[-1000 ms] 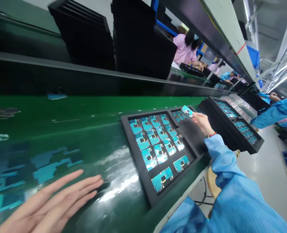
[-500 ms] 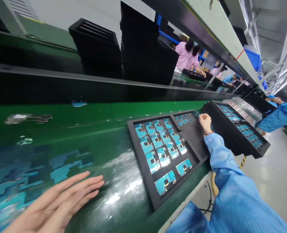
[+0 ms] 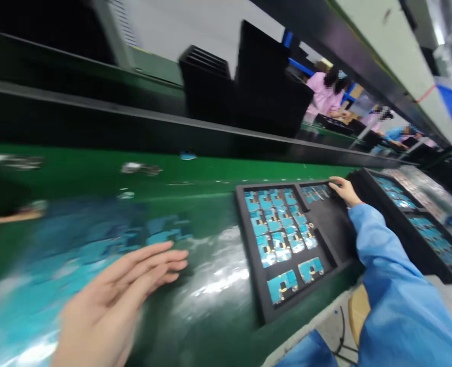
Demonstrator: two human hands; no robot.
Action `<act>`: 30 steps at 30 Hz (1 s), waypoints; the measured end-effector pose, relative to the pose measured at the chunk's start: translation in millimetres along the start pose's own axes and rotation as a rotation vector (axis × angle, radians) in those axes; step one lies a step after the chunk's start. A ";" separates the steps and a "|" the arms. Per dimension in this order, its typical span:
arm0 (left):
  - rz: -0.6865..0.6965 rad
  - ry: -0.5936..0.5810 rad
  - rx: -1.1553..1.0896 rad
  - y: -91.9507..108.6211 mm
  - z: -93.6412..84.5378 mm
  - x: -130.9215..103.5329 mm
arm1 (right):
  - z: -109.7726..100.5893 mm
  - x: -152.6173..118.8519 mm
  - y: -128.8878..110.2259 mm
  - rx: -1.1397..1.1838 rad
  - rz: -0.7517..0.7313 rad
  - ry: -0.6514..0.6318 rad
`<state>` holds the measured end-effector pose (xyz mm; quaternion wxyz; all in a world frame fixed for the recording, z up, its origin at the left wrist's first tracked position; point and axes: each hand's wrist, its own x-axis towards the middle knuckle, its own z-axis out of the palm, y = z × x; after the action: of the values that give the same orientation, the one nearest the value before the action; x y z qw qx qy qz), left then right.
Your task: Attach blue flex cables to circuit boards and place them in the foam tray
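Observation:
My left hand (image 3: 122, 295) is held over the green bench with its fingers stretched out and nothing in them. Beside and beyond it lies a blurred spread of loose teal circuit boards (image 3: 91, 260). A black foam tray (image 3: 254, 293) rests on the bench to the right, its left compartment lined with rows of circuit boards (image 3: 273, 219). At the far edge of the tray's right compartment is my right hand (image 3: 346, 192), thumb and fingers apart. Close to its fingertips, several small boards (image 3: 314, 193) stand in a row at the compartment's far end.
Right of the tray, a stack of black trays (image 3: 432, 239) holds more boards on top. Metal parts (image 3: 141, 168) lie along the back of the bench. A shelf (image 3: 141, 116) with tall black trays (image 3: 264, 81) runs behind. People in pink (image 3: 323, 94) work farther off.
The view has swung left, so the trays appear farther right. My right hand's pinch on a board has loosened, and another board stands in the far row. My left hand remains open.

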<state>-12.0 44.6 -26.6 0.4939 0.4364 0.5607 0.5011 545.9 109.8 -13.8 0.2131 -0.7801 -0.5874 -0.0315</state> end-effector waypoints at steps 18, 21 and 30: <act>-0.084 -0.111 -0.204 -1.7 9.6 -1.0 | 51.9 36.8 -176.6 0.158 -0.359 -0.121; -0.089 -0.177 -0.170 -7.3 12.3 -3.5 | 104.3 60.5 -273.0 0.262 -0.545 -0.285; -0.075 -0.142 -0.142 -14.1 7.9 8.0 | 191.9 130.4 -396.9 0.219 -0.640 -0.555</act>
<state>-5.1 51.9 -41.6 0.5806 0.4135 0.5034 0.4884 178.4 385.4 -31.5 0.1081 -0.5103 -0.8345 0.1774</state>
